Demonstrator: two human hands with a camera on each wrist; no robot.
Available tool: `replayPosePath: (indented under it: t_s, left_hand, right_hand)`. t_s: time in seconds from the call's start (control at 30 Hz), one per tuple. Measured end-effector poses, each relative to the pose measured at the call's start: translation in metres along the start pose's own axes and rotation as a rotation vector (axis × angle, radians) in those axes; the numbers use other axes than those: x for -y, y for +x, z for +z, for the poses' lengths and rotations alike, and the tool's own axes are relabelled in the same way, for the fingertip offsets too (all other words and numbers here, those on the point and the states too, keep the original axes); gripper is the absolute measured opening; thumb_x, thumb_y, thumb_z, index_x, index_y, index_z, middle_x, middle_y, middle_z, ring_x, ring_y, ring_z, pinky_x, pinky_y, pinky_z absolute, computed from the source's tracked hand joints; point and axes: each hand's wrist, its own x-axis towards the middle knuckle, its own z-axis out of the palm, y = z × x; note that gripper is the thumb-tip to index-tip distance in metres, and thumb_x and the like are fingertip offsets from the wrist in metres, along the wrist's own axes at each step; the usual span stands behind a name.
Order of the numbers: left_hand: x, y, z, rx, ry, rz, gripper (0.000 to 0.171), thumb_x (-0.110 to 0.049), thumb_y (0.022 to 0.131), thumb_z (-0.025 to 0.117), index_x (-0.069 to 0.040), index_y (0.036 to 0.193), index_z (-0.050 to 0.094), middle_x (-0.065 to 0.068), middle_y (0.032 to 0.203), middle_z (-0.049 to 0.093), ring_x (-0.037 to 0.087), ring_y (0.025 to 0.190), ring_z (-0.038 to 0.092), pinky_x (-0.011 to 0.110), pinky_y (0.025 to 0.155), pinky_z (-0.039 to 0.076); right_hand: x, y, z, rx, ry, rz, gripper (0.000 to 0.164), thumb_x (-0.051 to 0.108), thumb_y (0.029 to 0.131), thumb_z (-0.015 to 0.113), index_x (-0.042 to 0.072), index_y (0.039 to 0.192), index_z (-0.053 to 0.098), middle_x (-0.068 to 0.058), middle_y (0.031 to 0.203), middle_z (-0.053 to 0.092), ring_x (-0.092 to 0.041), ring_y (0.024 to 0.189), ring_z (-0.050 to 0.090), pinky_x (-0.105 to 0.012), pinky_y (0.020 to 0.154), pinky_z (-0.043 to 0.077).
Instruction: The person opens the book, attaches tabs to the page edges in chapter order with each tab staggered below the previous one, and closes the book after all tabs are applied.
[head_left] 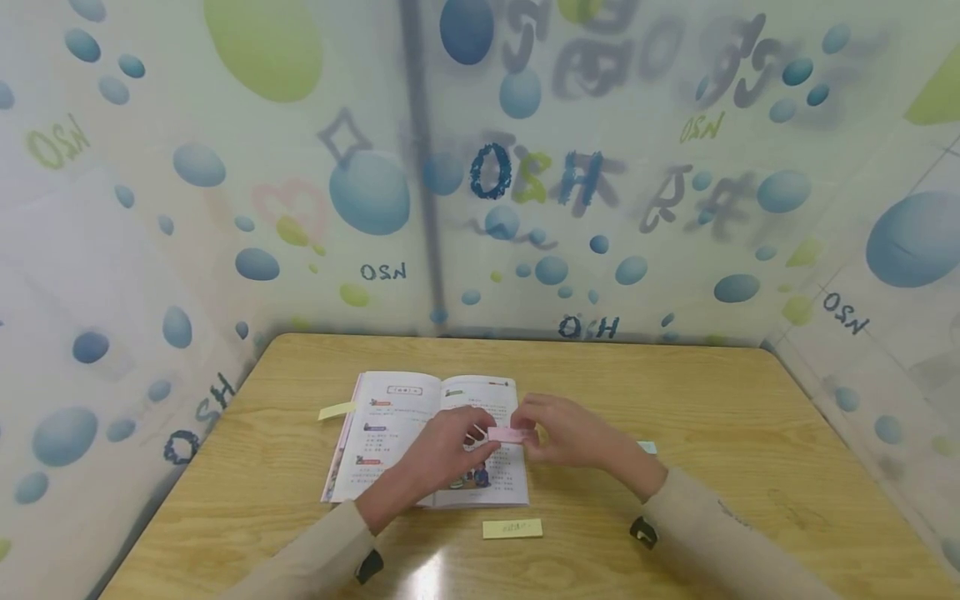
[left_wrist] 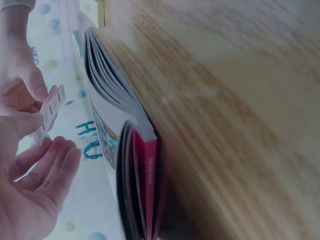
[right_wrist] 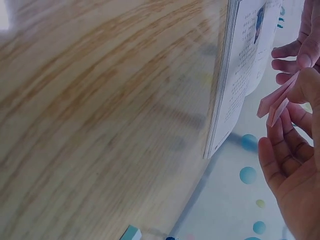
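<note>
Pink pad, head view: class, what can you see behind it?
Behind the pink pad is partly the right page of the open book; print and a coloured picture show nearby. Any print directly behind the pad and left hand is covered.

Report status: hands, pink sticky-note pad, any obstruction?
Left hand and right hand both holding pink sticky-note pad. Pad over open book. Nothing visible in the way.

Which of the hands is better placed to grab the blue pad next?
Probably the right hand: the blue pad lies right of the book, nearer that hand. The left hand is farther off, over the book. Both hold the pink pad, though.
</note>
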Motion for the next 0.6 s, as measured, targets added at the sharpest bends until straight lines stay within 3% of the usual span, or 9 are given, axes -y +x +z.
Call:
replayPosePath:
  t_s: [0.17, 0.4, 0.6]
  left_hand:
    - [-0.001, 0.0, -0.001, -0.009, -0.003, 0.025, 0.018, -0.022, 0.095, 0.075, -0.012, 0.109, 0.071, 0.002, 0.108, 0.071, 0.012, 0.09, 0.068, 0.023, 0.076, 0.056]
    - [-0.002, 0.0, -0.002, -0.017, -0.001, 0.042, 0.015, -0.022, 0.095, 0.075, -0.014, 0.107, 0.072, 0.0, 0.108, 0.071, 0.01, 0.091, 0.068, 0.024, 0.078, 0.057]
    - [-0.005, 0.0, -0.003, -0.019, 0.004, 0.033, 0.016, -0.022, 0.095, 0.075, -0.013, 0.107, 0.072, 0.001, 0.107, 0.071, 0.011, 0.09, 0.068, 0.024, 0.077, 0.056]
  right_hand:
    - [0.0, -0.002, 0.0, 0.003, 0.029, 0.016, 0.023, 0.006, 0.083, 0.072, 0.015, 0.104, 0.069, 0.011, 0.098, 0.059, -0.009, 0.087, 0.057, -0.028, 0.079, 0.054]
    - [-0.011, -0.007, 0.004, 0.004, 0.259, 0.105, 0.022, 0.019, 0.091, 0.079, 0.02, 0.11, 0.069, 0.014, 0.101, 0.062, -0.007, 0.094, 0.06, -0.035, 0.084, 0.056]
    - [-0.014, -0.009, 0.004, 0.005, 0.268, 0.13, 0.02, 0.022, 0.091, 0.079, 0.022, 0.11, 0.072, 0.015, 0.1, 0.063, -0.008, 0.093, 0.06, -0.036, 0.083, 0.056]
